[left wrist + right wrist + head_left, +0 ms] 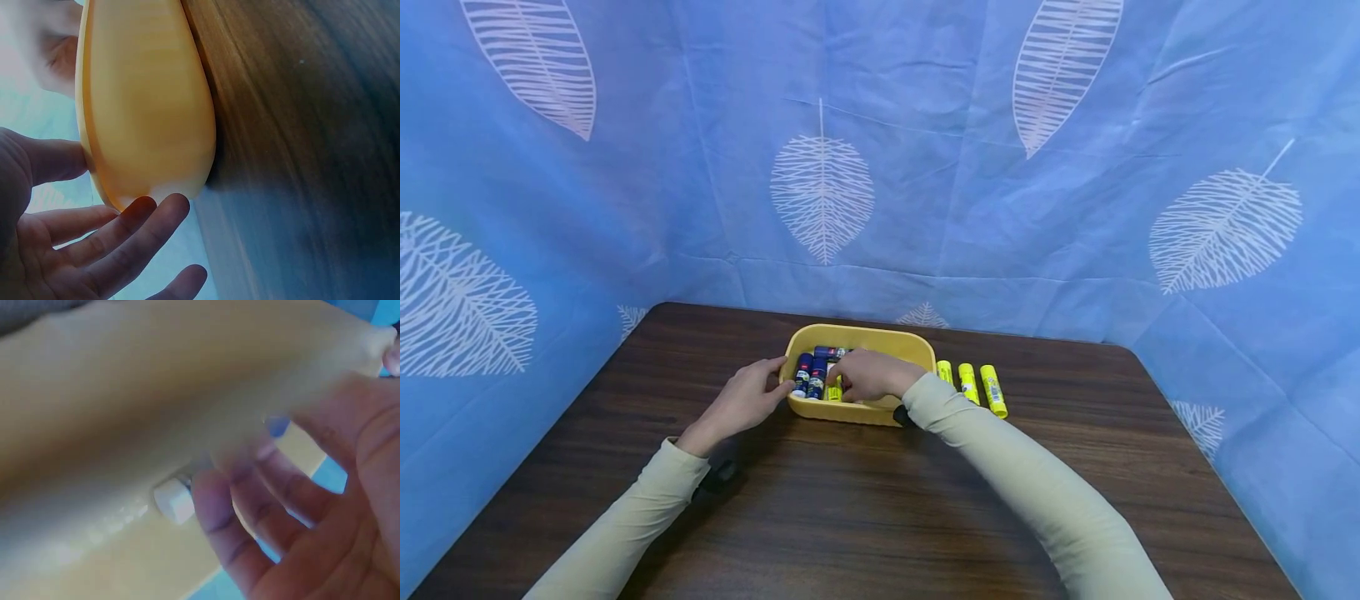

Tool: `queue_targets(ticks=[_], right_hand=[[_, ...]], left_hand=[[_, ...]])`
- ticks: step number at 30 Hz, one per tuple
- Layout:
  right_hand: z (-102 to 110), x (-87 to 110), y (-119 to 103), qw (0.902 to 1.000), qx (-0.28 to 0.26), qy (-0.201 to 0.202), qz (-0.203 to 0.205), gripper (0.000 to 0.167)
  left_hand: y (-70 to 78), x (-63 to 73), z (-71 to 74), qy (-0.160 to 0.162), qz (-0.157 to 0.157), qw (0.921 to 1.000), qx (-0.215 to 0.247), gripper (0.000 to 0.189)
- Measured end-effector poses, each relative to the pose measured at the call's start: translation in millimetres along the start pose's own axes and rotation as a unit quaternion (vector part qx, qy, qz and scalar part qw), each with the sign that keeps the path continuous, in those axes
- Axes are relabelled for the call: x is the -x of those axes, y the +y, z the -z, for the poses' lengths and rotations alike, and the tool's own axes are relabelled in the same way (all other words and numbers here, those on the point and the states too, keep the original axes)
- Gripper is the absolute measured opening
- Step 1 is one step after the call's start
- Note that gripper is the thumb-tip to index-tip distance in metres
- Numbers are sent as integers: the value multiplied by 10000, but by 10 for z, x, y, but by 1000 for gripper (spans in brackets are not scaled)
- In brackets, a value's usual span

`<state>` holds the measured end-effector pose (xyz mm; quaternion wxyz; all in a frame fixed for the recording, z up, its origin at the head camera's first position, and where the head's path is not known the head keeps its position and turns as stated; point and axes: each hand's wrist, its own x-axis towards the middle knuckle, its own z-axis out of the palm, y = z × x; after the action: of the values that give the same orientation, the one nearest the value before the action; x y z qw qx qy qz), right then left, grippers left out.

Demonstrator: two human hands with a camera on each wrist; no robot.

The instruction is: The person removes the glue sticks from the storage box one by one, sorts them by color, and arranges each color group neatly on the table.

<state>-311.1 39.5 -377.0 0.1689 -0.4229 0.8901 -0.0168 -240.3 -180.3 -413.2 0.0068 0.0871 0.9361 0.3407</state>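
A yellow plastic basket stands toward the back of the table. My left hand holds its left front corner, thumb at the rim and fingers against the outer wall. My right hand reaches down inside, thumb and index finger around a yellow glue stick. To its left lie two dark blue glue sticks side by side, and another blue one lies crosswise behind them. In the right wrist view, the basket wall partly hides the fingertips, and a white cylinder end shows beside a finger.
Three yellow glue sticks lie in a row right of the basket, one partly behind the right sleeve. The dark wooden table reaches back to a blue leaf-patterned cloth.
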Motion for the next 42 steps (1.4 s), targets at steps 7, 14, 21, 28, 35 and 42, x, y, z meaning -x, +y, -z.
queue_targets(ticks=[7, 14, 21, 28, 35, 42], right_hand=[[138, 23, 3, 9976, 195, -652, 132, 44], [187, -26, 20, 9909, 560, -1162, 381, 47], [164, -68, 110, 9880, 665, -1381, 175, 50], [147, -29, 149, 9901, 470, -1289, 311, 50], [124, -43, 168, 9897, 351, -1357, 293, 53], [141, -31, 162, 9901, 125, -1378, 240, 52]], left_hand=[[10, 0, 10, -1, 32, 10000, -40, 57], [0, -16, 0, -51, 39, 10000, 15, 57], [-18, -9, -6, -40, 39, 10000, 64, 58], [-30, -12, -6, -1, 13, 10000, 88, 57], [-40, -29, -19, 6, 20, 9999, 99, 56], [-42, -27, -12, -38, 52, 9999, 79, 56]])
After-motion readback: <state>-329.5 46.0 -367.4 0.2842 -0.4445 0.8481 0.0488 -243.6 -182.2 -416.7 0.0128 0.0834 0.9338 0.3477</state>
